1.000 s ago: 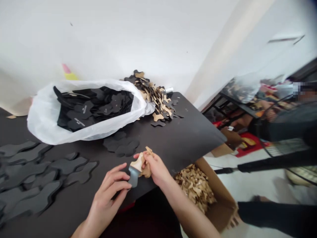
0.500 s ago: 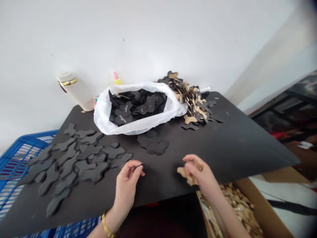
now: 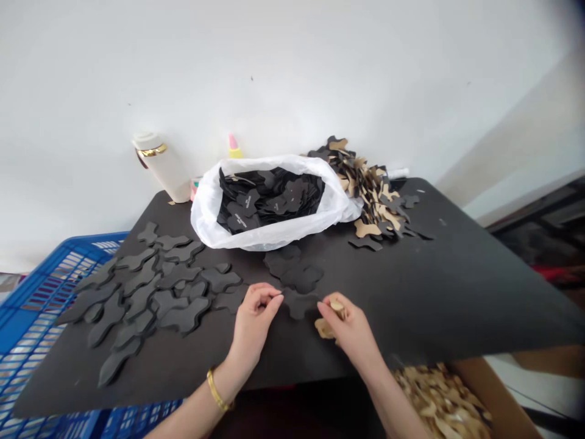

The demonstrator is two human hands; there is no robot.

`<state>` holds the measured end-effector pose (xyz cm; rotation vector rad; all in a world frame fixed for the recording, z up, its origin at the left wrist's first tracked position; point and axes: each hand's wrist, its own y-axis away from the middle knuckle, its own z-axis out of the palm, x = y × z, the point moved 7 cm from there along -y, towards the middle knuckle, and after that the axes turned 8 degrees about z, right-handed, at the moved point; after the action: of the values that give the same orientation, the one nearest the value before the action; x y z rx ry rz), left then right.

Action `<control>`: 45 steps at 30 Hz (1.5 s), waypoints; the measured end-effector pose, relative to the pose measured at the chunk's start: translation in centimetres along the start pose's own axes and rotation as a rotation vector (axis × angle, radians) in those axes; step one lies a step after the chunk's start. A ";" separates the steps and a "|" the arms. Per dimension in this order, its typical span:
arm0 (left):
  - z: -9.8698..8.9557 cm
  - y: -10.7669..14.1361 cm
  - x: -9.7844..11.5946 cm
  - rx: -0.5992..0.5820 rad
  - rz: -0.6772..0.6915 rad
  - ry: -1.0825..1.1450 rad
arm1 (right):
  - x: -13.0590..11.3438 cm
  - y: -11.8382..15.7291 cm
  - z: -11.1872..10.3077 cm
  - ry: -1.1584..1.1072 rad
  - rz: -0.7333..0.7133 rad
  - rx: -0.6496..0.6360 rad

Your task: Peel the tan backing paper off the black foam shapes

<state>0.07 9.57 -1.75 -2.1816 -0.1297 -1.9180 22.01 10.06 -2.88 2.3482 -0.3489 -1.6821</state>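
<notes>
A dark three-lobed flat piece [image 3: 298, 303] stretches between my two hands, just above the black table. My left hand [image 3: 256, 317], with a gold bracelet at the wrist, pinches its left end between thumb and fingertips. The thumb and index finger of my right hand [image 3: 348, 329] are closed at its right end. Tan paper-like pieces [image 3: 324, 329] are tucked in the palm and fingers of that same hand. Just beyond the piece lie similar black pieces [image 3: 299, 274], close to a white plastic bag [image 3: 256, 241] filled with black pieces, some with white print.
Stacked black pieces [image 3: 176, 311] cover the table's left side. A mixed black and tan heap [image 3: 377, 201] sits right of the bag. A white flask [image 3: 164, 167] and a yellow-pink bottle [image 3: 234, 147] stand behind. Blue crates [image 3: 55, 286] and a carton of tan scraps [image 3: 443, 396] flank the table.
My hands have come closer together, and a dark three-lobed piece now spans between them. The tan pieces moved left with my right hand. The view has shifted slightly.
</notes>
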 end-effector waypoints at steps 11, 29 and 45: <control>2.7 -4.0 -0.1 -0.091 0.167 -0.483 | -2.8 -7.7 -1.7 0.417 -0.137 0.053; 3.8 -5.3 0.3 -0.218 0.118 -0.765 | -2.4 -8.4 -1.1 0.751 -0.004 0.120; -1.3 4.6 0.2 -0.261 0.223 -0.785 | -1.0 2.6 2.8 0.683 -0.370 -0.103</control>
<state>-0.10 4.78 -1.92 -2.8559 0.2374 -0.9218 18.91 7.75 -2.05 2.8288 0.3050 -0.8677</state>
